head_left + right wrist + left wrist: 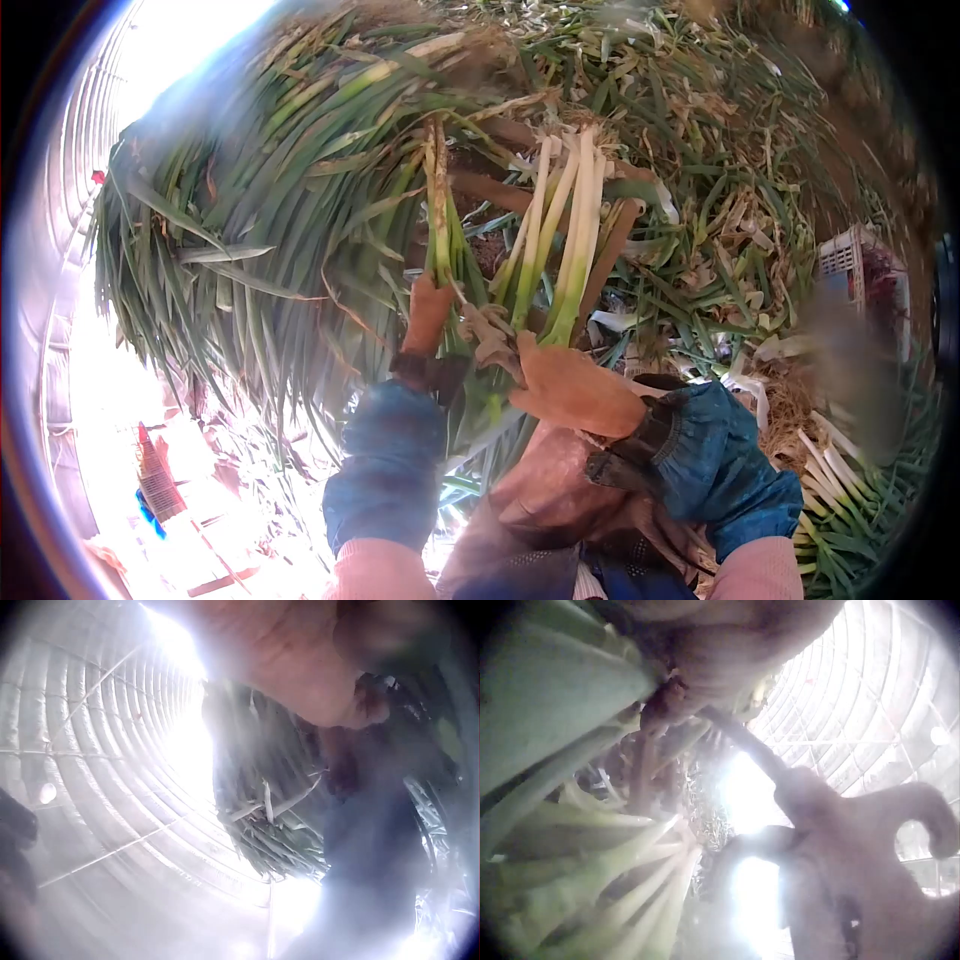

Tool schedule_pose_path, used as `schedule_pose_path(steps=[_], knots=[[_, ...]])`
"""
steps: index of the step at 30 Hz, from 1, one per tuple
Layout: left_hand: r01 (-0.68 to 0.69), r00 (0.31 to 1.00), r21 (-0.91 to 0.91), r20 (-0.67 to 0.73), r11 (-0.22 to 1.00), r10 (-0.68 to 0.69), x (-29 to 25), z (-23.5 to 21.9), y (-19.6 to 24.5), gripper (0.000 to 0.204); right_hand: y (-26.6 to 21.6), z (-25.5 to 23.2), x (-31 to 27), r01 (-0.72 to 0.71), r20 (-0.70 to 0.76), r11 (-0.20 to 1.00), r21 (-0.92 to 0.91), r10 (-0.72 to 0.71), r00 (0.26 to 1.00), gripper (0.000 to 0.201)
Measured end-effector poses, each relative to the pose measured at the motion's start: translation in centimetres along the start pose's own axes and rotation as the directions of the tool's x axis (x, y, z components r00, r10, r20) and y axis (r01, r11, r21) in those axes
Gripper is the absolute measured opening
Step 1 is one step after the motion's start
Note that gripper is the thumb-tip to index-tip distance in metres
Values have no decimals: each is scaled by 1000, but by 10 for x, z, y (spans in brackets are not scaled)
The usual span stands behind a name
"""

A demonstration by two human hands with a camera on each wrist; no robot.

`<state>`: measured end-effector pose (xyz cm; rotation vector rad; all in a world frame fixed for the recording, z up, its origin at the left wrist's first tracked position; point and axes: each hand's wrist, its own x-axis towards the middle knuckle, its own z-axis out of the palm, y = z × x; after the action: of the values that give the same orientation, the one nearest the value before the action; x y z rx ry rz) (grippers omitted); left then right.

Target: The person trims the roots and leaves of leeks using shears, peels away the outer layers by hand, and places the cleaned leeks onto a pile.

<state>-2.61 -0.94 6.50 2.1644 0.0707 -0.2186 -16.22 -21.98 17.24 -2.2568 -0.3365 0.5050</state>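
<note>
In the head view my right hand [580,385] grips a bunch of green onions [575,240], their white root ends pointing up and away from me. Just left of it, my left hand [427,310] holds a thinner green onion stalk [438,220] with a browned, dry outer layer. A ragged greyish strip [490,335] hangs between the two hands. The left wrist view has the hand [742,645] along the top, with pale stalks [630,892] below it. In the right wrist view the hand [292,664] covers the top, and its fingertips are blurred.
A large heap of long green onion leaves [250,210] rises at the left. Loose trimmings [720,200] cover the ground behind and right. A white plastic crate [842,265] stands at the right, and more green onions [835,475] lie at the lower right. A ribbed greenhouse wall [97,772] curves alongside.
</note>
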Motion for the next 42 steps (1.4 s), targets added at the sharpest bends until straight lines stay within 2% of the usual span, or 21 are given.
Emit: schedule_pose_path(steps=[2,4,5,7,8,10,13,14,17,20,23,24,27,29,33,36,39,40,42], knots=[[19,1000,-91,13,996,-18,-3,3,-9,34,-4,-1,-5,-14,-4,999,28,14,1000,46],[23,1000,-206,25,978,-19,-15,5,-20,36,3,10,3,-17,-85,999,-45,13,996,46],[36,999,-154,21,987,-34,-23,5,-23,36,6,15,6,-21,-124,996,-83,10,992,47],[58,998,-49,10,997,-58,-38,7,-18,36,5,12,17,-93,-94,992,-85,85,992,46],[34,999,-47,34,998,-33,-48,7,-15,36,4,9,22,-129,-80,988,-85,123,989,45],[-10,997,-43,81,999,14,-73,5,0,36,4,5,28,-103,-109,994,-34,99,989,40],[72,988,12,138,997,-73,-103,-7,21,32,8,8,38,-91,-154,996,-16,87,984,35],[165,980,-130,136,978,-147,-109,-5,20,31,9,10,40,-92,-169,995,-22,87,982,33],[120,986,-141,131,983,-102,-121,-3,-2,30,9,9,43,-128,-159,991,-33,121,980,31],[249,955,-159,202,955,-216,-147,-11,25,29,11,13,47,-102,-208,994,-47,91,974,27],[265,949,-224,231,938,-213,-172,-13,30,30,11,10,51,-51,-180,999,-3,49,982,36],[318,929,-146,245,937,-277,-174,-17,38,33,15,12,53,-74,-187,997,9,75,979,36],[334,928,-217,248,917,-279,-185,-16,34,38,22,15,57,-131,-209,991,5,129,969,32],[305,939,-206,228,930,-258,-188,-14,37,41,18,8,49,-150,-225,987,-48,136,965,28],[177,979,-240,145,955,-145,-182,-6,61,36,8,-7,29,-196,-241,978,-71,174,955,36],[-130,989,-99,64,987,136,-146,7,64,42,16,-22,19,-233,-298,971,-58,206,932,43],[-244,966,154,126,957,226,-116,41,58,47,21,-36,9,-279,-365,956,-88,230,902,44],[-199,970,140,166,970,175,-115,52,55,50,32,-34,10,-305,-372,947,-99,249,894,44],[-255,953,229,222,940,204,-126,60,50,52,44,-29,9,-352,-377,931,-94,294,878,43]])
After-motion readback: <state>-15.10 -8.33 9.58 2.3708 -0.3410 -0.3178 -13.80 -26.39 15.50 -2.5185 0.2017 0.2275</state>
